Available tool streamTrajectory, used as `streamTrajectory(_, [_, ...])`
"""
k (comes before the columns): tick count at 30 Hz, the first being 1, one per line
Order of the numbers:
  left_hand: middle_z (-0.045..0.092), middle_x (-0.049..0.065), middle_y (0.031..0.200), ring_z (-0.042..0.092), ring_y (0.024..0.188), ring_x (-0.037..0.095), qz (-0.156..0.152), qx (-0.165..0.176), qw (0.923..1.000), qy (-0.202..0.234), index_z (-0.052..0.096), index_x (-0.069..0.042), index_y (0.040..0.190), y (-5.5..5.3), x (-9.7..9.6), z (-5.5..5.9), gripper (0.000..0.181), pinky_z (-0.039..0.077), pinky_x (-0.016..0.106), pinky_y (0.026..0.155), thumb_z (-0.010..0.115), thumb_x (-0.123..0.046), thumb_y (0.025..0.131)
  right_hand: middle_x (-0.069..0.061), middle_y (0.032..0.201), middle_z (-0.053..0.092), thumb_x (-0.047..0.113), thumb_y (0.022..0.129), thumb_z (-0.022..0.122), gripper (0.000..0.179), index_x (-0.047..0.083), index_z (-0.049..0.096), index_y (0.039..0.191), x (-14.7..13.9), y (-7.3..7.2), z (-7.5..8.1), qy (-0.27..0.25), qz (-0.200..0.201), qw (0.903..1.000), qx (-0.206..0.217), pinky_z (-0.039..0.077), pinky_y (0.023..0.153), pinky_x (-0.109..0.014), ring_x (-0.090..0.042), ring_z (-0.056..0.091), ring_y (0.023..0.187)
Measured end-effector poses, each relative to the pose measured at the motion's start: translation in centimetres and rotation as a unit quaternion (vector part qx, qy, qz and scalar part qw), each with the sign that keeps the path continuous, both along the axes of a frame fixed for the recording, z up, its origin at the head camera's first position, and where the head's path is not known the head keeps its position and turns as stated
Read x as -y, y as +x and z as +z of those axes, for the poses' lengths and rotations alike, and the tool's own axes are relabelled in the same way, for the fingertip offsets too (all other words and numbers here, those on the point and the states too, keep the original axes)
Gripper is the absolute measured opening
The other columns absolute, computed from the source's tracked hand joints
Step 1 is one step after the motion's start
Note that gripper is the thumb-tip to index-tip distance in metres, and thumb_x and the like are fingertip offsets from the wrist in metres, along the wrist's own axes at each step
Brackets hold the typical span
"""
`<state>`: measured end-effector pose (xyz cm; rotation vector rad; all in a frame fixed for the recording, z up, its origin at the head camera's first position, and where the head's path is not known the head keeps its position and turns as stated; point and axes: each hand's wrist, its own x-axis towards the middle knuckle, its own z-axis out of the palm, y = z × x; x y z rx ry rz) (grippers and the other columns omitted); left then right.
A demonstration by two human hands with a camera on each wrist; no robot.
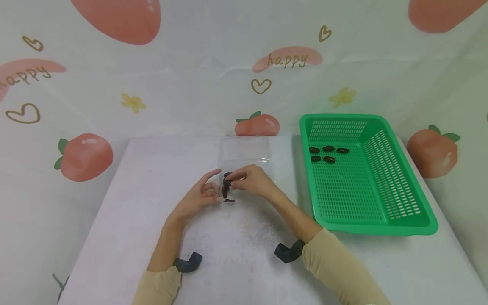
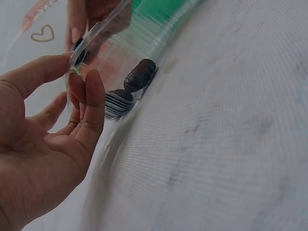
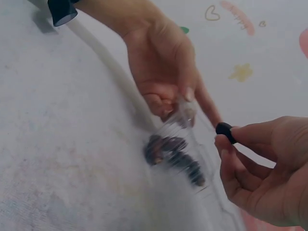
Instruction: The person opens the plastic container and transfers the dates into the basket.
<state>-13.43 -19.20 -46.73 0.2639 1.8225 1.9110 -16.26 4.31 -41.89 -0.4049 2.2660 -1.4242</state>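
Observation:
A clear plastic box (image 2: 98, 30) with a hinged lid (image 1: 245, 149) lies in the middle of the table, its lid folded back toward the wall. My left hand (image 1: 196, 197) grips the box's left wall, thumb and fingertips at the rim. Between thumb and fingertips, my right hand (image 1: 253, 180) pinches a dark date (image 3: 224, 132) just above the box's rim. Several more dark, wrinkled dates (image 3: 175, 156) lie inside along the box's left side. Part of the box is hidden beneath the right hand in the head view.
To the right stands a green plastic basket (image 1: 343, 190) with slotted walls. Several dates (image 1: 328, 149) lie in two short rows at its back left corner. A printed cloth (image 1: 190, 84) hangs behind the table. Each wrist wears a dark mount (image 1: 289, 252).

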Motion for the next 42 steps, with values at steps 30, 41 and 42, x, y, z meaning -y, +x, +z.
streamTrajectory(30, [0.050,0.003,0.100,0.057,0.083,0.013,0.000,0.000,1.0000,-0.008,0.028,-0.023,0.156,0.2,0.1,0.1,0.087,0.049,0.028,0.080,0.073,0.002,0.086,-0.007,0.115,0.070,0.019,0.096,0.067,0.031,0.004,0.068,0.123,-12.5,-3.0,7.6,-0.080,-0.097,0.9920,0.012,0.051,0.093,-0.032,-0.019,0.068,0.104])
streamTrajectory(41, [0.049,0.003,0.100,0.056,0.084,0.014,0.004,0.006,0.9999,-0.015,0.029,-0.024,0.156,0.1,0.1,0.1,0.086,0.048,0.027,0.081,0.072,0.003,0.086,-0.003,0.125,0.063,0.027,0.097,0.067,0.041,0.005,0.062,0.132,-17.9,-4.3,6.4,-0.067,-0.144,0.9870,0.024,0.047,0.100,-0.035,-0.014,0.062,0.112])
streamTrajectory(42, [0.049,0.003,0.100,0.056,0.084,0.014,0.003,0.006,0.9999,-0.015,0.029,-0.024,0.156,0.1,0.1,0.1,0.086,0.048,0.027,0.081,0.072,0.003,0.086,-0.002,0.124,0.063,0.025,0.097,0.066,0.042,0.003,0.060,0.132,-18.5,-4.4,6.2,-0.077,-0.146,0.9860,0.026,0.047,0.100,-0.034,-0.013,0.062,0.112])
